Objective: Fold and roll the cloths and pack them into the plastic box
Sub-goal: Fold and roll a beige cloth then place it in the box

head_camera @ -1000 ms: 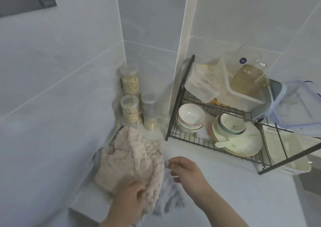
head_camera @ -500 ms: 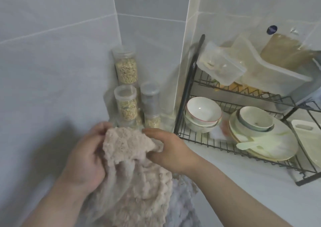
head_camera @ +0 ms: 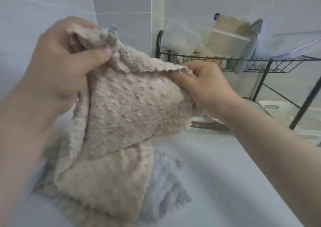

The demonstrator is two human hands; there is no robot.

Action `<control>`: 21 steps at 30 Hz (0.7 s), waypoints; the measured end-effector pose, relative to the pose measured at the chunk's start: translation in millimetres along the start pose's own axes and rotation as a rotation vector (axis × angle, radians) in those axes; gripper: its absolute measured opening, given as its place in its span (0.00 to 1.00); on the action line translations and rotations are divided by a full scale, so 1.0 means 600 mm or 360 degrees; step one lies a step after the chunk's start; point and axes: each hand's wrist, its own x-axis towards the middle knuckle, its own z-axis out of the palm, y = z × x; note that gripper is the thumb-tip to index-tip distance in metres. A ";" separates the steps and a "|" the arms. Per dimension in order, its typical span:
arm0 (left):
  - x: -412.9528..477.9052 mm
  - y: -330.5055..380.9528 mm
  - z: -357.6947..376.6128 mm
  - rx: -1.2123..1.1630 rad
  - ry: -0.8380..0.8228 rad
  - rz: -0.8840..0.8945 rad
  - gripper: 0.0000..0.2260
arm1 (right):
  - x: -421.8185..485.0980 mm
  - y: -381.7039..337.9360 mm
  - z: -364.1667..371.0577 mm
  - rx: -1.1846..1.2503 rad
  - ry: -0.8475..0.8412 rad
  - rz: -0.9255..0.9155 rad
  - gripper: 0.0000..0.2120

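Raised higher, the beige cloth (head_camera: 132,105) hangs, seemingly half-folded, pinched by left hand (head_camera: 66,67) and right hand (head_camera: 205,86) fingers.

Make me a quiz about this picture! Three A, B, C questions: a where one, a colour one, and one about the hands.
1. Where is the grey cloth? A) on the floor B) on the counter C) in a bowl
2. What colour is the lifted cloth? A) green B) black C) beige
3. What are the left hand and right hand doing? A) both grip the lifted cloth B) only one grips it C) both are open
Answers: 1 B, it lies flat on the counter; 2 C, its fluffy pile is beige; 3 A, each hand pinches its top edge.
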 end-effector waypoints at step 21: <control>-0.120 0.047 0.261 0.0521 -0.0926 -0.0186 0.29 | -0.256 0.025 -0.346 -0.1067 -0.0123 0.0225 0.09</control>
